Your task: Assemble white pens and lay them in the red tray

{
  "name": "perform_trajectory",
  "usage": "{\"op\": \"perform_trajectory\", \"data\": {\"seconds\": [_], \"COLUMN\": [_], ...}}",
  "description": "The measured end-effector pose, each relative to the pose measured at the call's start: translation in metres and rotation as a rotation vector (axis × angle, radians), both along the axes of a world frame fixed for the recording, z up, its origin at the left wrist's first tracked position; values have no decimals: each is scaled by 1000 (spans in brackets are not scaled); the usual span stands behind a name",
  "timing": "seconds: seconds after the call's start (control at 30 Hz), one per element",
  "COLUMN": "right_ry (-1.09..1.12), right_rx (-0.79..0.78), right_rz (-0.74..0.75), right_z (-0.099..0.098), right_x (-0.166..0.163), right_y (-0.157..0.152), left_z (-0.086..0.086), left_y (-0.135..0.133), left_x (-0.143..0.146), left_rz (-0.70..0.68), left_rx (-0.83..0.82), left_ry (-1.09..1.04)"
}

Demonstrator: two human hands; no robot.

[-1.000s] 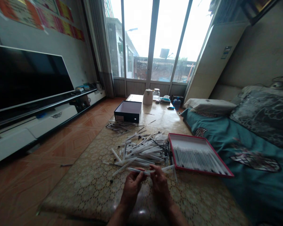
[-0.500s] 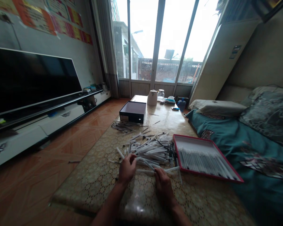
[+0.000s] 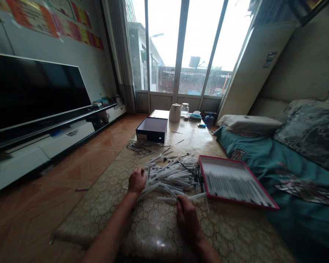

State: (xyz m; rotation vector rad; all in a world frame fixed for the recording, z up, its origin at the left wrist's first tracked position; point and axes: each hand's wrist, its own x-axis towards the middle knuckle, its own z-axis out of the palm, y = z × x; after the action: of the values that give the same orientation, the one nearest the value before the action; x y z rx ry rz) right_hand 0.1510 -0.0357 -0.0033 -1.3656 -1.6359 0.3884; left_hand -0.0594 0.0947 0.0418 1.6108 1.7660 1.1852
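White tubes [image 3: 178,178] lie heaped, mostly crosswise, just right of the left hand [image 3: 137,180], whose fingers curl; I cannot tell whether they grip anything. Nearer, the right hand [image 3: 186,212] pinches a slim grey tube [image 3: 170,191] slanting far-left. Smooth, plastic-looking cylinders; glossy, honeycomb-patterned tabletop [image 3: 104,208].

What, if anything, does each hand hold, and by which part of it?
Right hand: a grey rod, seemingly by its near end. Left hand: cannot be told.
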Motion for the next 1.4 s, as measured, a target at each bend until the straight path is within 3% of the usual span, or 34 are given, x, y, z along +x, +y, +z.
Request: {"op": "perform_trajectory", "data": {"seconds": [0.1,0.2,0.3,0.47,0.6,1.0,1.27,1.4], "right_ry": [4,8,-11,-141,-326,-524,-735,-768], "right_rx": [16,13,-28,-48,-44,-3,125,169], "right_rz": [12,17,49,57,45,35,73,60], "right_z": [-2,-1,6,23,30,24,18,24], "right_x": [-1,-1,0,7,12,14,16,16], "right_y": [-1,2,4,0,-2,3,4,4], "left_z": [2,-3,-13,-22,-22,-19,-17,-22], "left_y": [-21,-51,-77,-89,-87,-90,-90,-90], "left_x": [14,30,43,49,48,50,48,47], "left_rz": [-56,-203,-172,-81,-102,-217,-177,-165], "left_rx": [4,-137,-240,-235,-246,-208,-452,-473], "left_ry": [-214,-895,-1141,-1167,-1103,-896,-1164,-1122]}}
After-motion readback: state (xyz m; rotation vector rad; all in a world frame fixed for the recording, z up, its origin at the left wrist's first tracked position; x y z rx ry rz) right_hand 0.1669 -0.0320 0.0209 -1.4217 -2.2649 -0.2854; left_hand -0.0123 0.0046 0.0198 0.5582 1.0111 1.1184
